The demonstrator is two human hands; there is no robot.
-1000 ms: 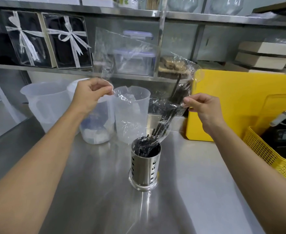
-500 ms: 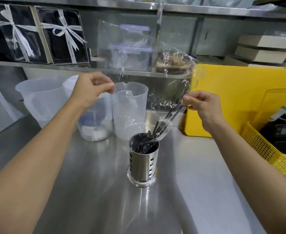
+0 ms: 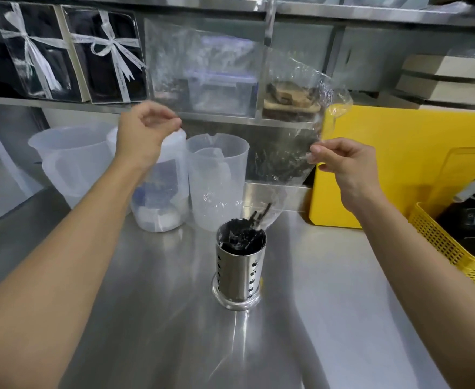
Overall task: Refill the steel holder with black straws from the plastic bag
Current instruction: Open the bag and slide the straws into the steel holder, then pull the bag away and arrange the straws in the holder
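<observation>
A perforated steel holder stands on the steel counter, packed with black straws. Above it hangs a clear plastic bag, upside down, its mouth over the holder. My left hand pinches the bag's left edge and my right hand pinches its right edge. A few straws still poke from the bag's mouth, leaning right above the holder's rim. The bag's upper part looks empty.
Translucent plastic jugs stand behind the holder. A yellow board leans at the back right. A yellow basket with a black device sits at the right edge. A shelf with ribbon-tied boxes runs above.
The straws have slid down out of the bag into the holder. Both hands have lifted and spread the bag wider; the long straws near my right hand have dropped.
</observation>
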